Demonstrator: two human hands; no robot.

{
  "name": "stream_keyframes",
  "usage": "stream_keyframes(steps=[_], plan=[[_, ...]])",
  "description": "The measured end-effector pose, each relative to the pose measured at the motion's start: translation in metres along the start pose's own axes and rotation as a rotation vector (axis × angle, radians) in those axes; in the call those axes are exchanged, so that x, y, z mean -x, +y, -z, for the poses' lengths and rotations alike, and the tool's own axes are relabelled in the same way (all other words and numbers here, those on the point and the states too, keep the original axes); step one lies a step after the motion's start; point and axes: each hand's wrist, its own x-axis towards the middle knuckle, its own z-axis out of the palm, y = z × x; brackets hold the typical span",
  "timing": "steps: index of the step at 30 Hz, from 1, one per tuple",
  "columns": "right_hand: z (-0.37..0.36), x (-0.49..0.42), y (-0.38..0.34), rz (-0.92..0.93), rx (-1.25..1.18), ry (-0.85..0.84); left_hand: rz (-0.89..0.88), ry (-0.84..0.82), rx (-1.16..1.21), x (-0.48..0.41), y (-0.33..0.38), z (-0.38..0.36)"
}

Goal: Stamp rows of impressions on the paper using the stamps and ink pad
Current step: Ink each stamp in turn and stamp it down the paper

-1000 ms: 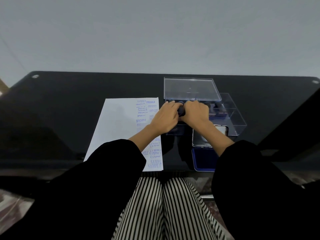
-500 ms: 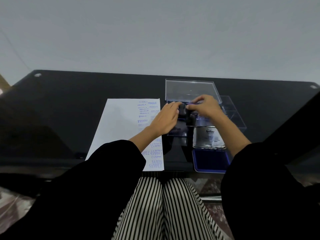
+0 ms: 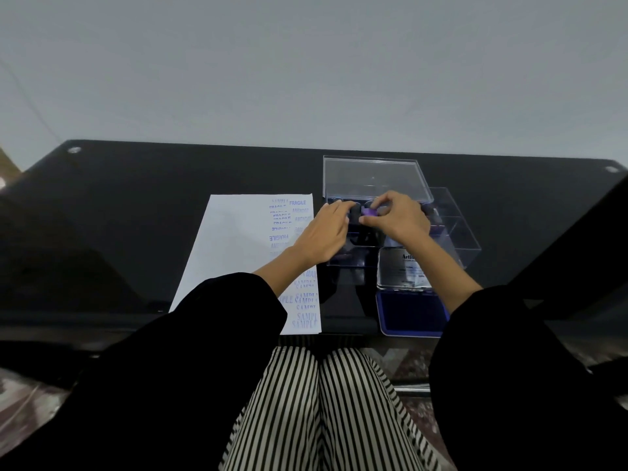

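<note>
Both hands meet over the near-left compartments of a clear plastic box (image 3: 457, 241) on the black bench (image 3: 136, 215). The right hand (image 3: 399, 222) has its thumb and fingertips curled round a small purple-faced stamp (image 3: 368, 211), pinching it with the purple side turned up and towards the left hand. The left hand (image 3: 323, 234) reaches forward with fingers nearly straight, their tips just beside a dark stamp (image 3: 355, 212) that stands between the two hands; whether they actually touch it cannot be told. Beyond the right hand the box's transparent lid (image 3: 373, 176) stands tilted open. Directly nearer than the right hand, under its wrist, lies the open ink pad (image 3: 407, 314), its blue surface facing up and its silver lid (image 3: 399, 271) folded back towards the box. To the left of the left hand, and running under its forearm, lies the white paper (image 3: 234, 243), flat on the bench, with blue impressions such as FRAGILE and SAMPLE crowded along its right-hand edge. Black sleeves cover both forearms, and striped trousers show below the bench edge.
</note>
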Motion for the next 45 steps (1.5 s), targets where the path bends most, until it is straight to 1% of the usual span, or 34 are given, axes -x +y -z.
stream_keyframes(steps=[3, 8, 13, 19, 21, 23, 26, 28, 31, 35, 37, 42, 45], plan=[[0.001, 0.002, 0.003, 0.016, 0.004, 0.036, -0.004, -0.008, -0.017, 0.0, 0.001, 0.001], [0.015, 0.01, 0.006, 0.071, -0.237, 0.085, -0.02, 0.028, -0.03, 0.006, 0.008, 0.003], [0.032, 0.034, 0.01, 0.135, -0.305, 0.12, -0.141, 0.053, -0.067, 0.02, 0.024, 0.013], [0.044, 0.082, 0.03, 0.147, -0.356, 0.193, -0.305, 0.073, -0.018, 0.059, 0.036, 0.017], [0.042, 0.1, 0.041, 0.132, -0.345, 0.211, -0.34, 0.038, -0.012, 0.078, 0.036, 0.011], [0.036, 0.116, 0.054, 0.129, -0.328, 0.192, -0.333, -0.014, -0.016, 0.097, 0.031, 0.0], [0.02, 0.134, 0.072, 0.102, -0.286, 0.128, -0.225, -0.102, -0.004, 0.12, 0.024, -0.017], [0.012, 0.14, 0.078, 0.119, -0.25, 0.156, -0.158, -0.139, -0.008, 0.129, 0.023, -0.026], [0.008, 0.145, 0.079, 0.133, -0.207, 0.217, -0.131, -0.12, -0.037, 0.131, 0.026, -0.031], [0.003, 0.151, 0.076, 0.167, -0.078, 0.145, -0.128, -0.134, -0.086, 0.129, 0.023, -0.036], [-0.001, 0.151, 0.075, 0.184, -0.028, 0.136, -0.145, -0.141, -0.12, 0.128, 0.021, -0.039], [-0.003, 0.145, 0.074, 0.207, 0.052, 0.17, -0.15, -0.144, -0.111, 0.127, 0.02, -0.039], [-0.005, 0.14, 0.075, 0.222, 0.099, 0.225, -0.141, -0.154, -0.099, 0.126, 0.02, -0.038]])
